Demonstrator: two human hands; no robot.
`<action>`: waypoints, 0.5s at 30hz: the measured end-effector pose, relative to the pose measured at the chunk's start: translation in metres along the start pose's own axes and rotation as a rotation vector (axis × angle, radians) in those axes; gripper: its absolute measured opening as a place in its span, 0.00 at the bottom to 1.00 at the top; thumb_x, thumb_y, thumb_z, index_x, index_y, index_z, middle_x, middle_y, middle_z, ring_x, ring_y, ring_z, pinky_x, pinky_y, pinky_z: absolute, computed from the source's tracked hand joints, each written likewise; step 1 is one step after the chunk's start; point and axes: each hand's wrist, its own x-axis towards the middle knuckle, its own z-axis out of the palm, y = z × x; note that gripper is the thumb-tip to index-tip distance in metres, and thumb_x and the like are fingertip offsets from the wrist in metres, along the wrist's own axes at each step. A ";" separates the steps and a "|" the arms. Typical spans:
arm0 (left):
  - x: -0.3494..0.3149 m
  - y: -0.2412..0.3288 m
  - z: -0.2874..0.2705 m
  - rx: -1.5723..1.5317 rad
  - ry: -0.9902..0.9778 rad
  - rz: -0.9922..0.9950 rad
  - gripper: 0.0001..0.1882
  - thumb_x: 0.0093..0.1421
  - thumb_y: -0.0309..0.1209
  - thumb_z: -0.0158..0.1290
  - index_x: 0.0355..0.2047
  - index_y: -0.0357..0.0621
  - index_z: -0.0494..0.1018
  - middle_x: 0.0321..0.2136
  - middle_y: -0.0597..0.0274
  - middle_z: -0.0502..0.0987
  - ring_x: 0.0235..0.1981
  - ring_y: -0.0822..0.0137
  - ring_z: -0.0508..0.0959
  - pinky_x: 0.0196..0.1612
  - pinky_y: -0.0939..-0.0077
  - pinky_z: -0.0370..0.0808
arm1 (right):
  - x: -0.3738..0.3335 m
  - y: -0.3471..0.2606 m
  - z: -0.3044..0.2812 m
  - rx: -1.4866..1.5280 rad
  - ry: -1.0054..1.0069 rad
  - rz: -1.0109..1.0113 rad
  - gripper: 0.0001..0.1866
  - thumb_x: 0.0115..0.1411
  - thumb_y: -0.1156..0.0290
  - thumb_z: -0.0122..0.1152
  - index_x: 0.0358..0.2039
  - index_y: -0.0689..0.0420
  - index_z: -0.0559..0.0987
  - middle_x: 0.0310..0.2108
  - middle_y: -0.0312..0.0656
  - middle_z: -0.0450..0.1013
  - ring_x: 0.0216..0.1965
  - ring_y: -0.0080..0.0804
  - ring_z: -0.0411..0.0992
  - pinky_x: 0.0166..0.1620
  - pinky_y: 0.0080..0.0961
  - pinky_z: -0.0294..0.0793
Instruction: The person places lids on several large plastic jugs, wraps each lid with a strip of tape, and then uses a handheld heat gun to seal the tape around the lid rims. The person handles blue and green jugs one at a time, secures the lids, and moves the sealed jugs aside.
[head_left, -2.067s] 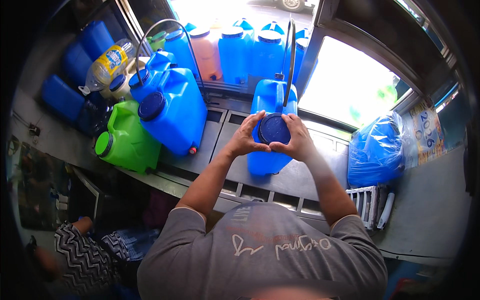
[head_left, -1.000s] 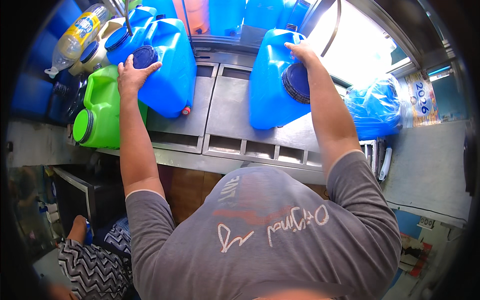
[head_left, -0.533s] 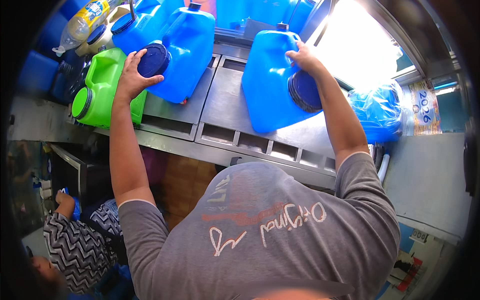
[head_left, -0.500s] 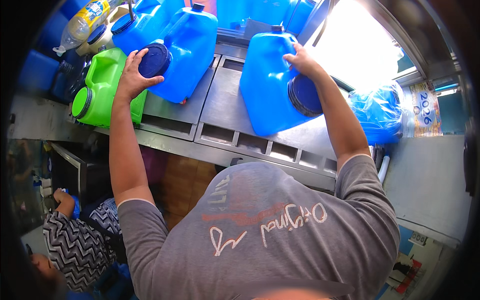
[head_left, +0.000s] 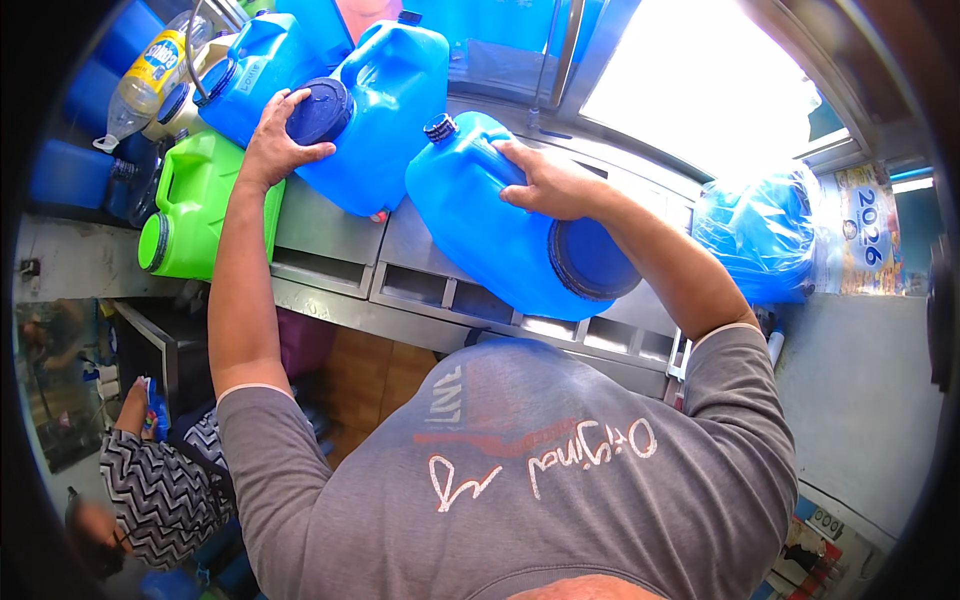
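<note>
My left hand (head_left: 275,145) spans the dark blue screw cap (head_left: 322,110) of a blue water jug (head_left: 395,120), thumb and fingers apart around its rim. This jug stands on a metal counter. My right hand (head_left: 550,182) is closed over the handle side of a second blue water jug (head_left: 470,210), which slants on the counter. Its small dark cap (head_left: 439,127) points to the far left. The large dark blue cap (head_left: 595,260) on that jug lies under my right forearm. Part of the handle is hidden by my fingers.
A green jug (head_left: 215,190) stands left of my left forearm. Behind it are another blue jug (head_left: 265,75) and a clear bottle (head_left: 150,85). A plastic-wrapped blue container (head_left: 760,235) sits at the right. A person in a zigzag-patterned top (head_left: 165,495) is at the lower left.
The right-hand jug has turned and tilted, its small cap swinging left and its large cap coming nearer me. My right hand has moved left with it. My left hand stays at the other cap.
</note>
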 end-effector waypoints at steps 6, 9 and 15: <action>0.003 0.008 0.006 -0.043 -0.066 0.115 0.51 0.34 0.42 0.75 0.63 0.57 0.69 0.67 0.47 0.61 0.68 0.48 0.62 0.70 0.58 0.61 | -0.006 -0.005 -0.011 -0.132 -0.039 0.000 0.39 0.64 0.58 0.55 0.71 0.58 0.54 0.65 0.62 0.60 0.64 0.58 0.64 0.66 0.46 0.63; 0.005 0.012 0.010 -0.064 -0.084 0.151 0.51 0.34 0.44 0.75 0.63 0.57 0.68 0.67 0.47 0.61 0.68 0.47 0.62 0.70 0.57 0.61 | -0.013 -0.009 -0.005 -0.147 -0.091 -0.036 0.39 0.64 0.60 0.57 0.71 0.59 0.54 0.63 0.62 0.62 0.63 0.57 0.65 0.65 0.44 0.65; 0.050 0.059 0.054 -0.089 0.033 0.043 0.55 0.34 0.61 0.74 0.60 0.47 0.70 0.60 0.44 0.66 0.62 0.47 0.68 0.64 0.60 0.68 | -0.011 -0.018 0.004 -0.134 -0.214 0.015 0.39 0.63 0.64 0.59 0.71 0.56 0.55 0.64 0.61 0.61 0.65 0.55 0.62 0.66 0.43 0.62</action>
